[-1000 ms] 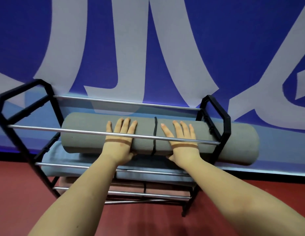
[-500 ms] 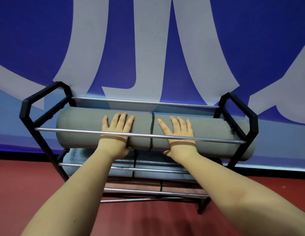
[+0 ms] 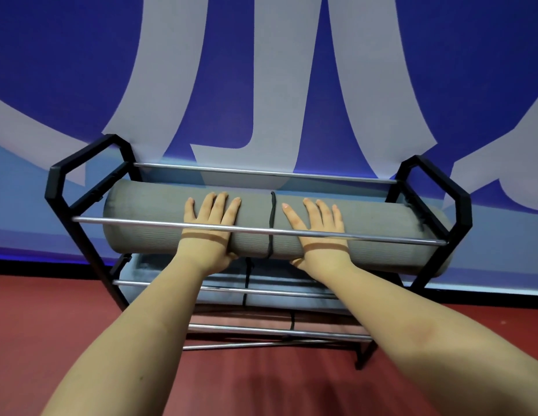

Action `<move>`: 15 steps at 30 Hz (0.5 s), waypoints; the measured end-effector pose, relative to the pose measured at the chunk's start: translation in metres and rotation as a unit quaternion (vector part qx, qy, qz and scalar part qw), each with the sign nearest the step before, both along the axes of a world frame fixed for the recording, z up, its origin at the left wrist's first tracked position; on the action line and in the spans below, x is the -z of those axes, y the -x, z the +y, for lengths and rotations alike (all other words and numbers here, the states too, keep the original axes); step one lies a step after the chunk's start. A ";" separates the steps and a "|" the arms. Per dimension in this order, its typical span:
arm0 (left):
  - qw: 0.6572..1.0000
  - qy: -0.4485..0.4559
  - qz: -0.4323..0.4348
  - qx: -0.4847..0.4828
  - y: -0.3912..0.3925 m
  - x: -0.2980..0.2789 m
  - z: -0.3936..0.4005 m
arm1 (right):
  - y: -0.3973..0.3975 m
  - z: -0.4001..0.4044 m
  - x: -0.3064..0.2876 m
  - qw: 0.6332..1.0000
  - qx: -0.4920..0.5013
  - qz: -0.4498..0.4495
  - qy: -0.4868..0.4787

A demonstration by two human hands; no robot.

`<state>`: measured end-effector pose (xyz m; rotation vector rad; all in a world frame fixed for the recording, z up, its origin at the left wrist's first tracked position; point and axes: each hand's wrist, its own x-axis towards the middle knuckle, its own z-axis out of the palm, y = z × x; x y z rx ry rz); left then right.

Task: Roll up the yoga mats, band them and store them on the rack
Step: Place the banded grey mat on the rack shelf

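— Where's the mat?
— I see the grey mat, banded by a black strap, lying on the rack's top tier.
— Hands?
— My left hand and right hand press it, fingers straight, grip wide.

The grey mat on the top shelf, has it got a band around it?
Yes, a thin black band circles the grey mat between the left hand and right hand.

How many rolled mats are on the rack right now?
3. A grey mat on the top shelf under both hands, a light blue mat on the shelf below, and a pinkish mat lower down, mostly hidden. More could sit behind.
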<state>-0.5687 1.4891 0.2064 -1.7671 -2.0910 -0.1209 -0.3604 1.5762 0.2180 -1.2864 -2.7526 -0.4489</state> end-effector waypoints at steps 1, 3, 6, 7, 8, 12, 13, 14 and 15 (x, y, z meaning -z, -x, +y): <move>1.000 0.000 0.001 -0.001 0.000 0.000 0.000 | 0.000 0.000 0.001 1.000 0.000 0.000 0.000; 1.000 0.001 0.004 -0.002 0.000 -0.003 0.000 | 0.000 0.000 0.001 1.000 0.001 0.007 -0.007; 1.000 0.006 0.008 -0.012 0.001 -0.008 -0.001 | 0.002 -0.001 -0.003 1.000 0.002 0.011 -0.018; 1.000 0.007 0.013 -0.014 0.002 -0.008 -0.001 | 0.003 -0.002 -0.004 1.000 0.003 0.009 -0.015; 1.000 0.004 0.014 -0.013 0.003 -0.008 -0.002 | 0.003 -0.002 -0.004 1.000 0.005 0.007 -0.012; 1.000 0.011 -0.005 -0.005 0.007 0.000 -0.002 | 0.007 -0.004 -0.004 1.000 0.009 -0.002 0.021; 1.000 0.019 -0.021 -0.007 0.007 0.000 -0.003 | 0.008 -0.005 -0.005 0.999 0.008 -0.009 0.032; 0.999 0.029 -0.037 -0.013 0.006 -0.002 -0.004 | 0.009 -0.005 -0.005 0.999 0.005 -0.014 0.041; 0.997 0.047 -0.052 -0.021 0.004 -0.006 -0.004 | 0.009 -0.005 -0.008 0.999 0.000 -0.017 0.049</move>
